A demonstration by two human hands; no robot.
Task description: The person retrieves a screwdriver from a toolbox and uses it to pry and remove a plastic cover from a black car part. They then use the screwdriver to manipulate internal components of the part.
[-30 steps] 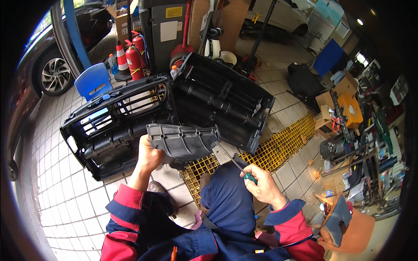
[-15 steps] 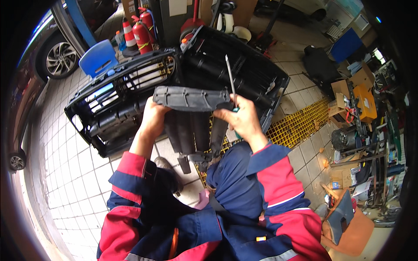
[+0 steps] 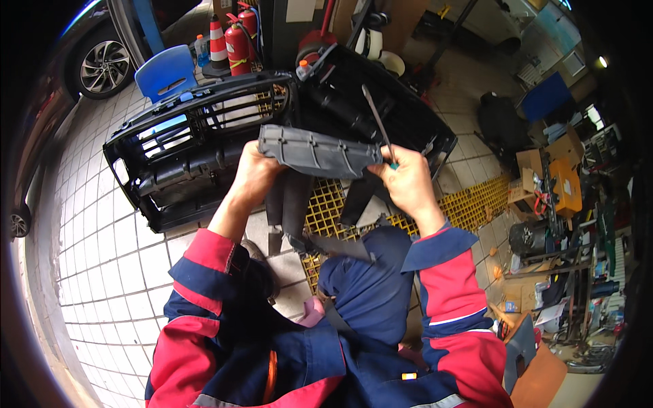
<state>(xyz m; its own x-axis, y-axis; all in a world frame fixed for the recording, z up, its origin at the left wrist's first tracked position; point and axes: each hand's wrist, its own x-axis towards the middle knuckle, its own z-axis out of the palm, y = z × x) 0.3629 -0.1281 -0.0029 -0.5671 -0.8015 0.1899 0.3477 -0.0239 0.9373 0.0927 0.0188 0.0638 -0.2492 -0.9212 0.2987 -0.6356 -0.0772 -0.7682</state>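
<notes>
A black ribbed plastic panel (image 3: pixel 318 152) is held up in front of me, its right end lower than its left. My left hand (image 3: pixel 254 178) is closed round the panel's left end. At the right end my right hand (image 3: pixel 410 185) grips a screwdriver (image 3: pixel 376 114), its long shaft pointing up and a bit of teal handle showing, while the thumb and fingers meet the panel's edge. Dark strips of black plastic (image 3: pixel 294 207) hang below the panel, close to my knees; whether they are all one piece with it I cannot tell.
Beyond my hands lie a large black slatted car front frame (image 3: pixel 166 178) and another black plastic part (image 3: pixel 340 102). A blue chair (image 3: pixel 165 71), traffic cone (image 3: pixel 217 42) and fire extinguishers (image 3: pixel 237 49) stand behind. Yellow floor grating (image 3: pixel 476 198) runs rightward toward cardboard boxes (image 3: pixel 527 178).
Both hands and the panel have shifted right in view, and the panel's right end has tipped down. The dark strips below have spread apart, showing more grating between them.
</notes>
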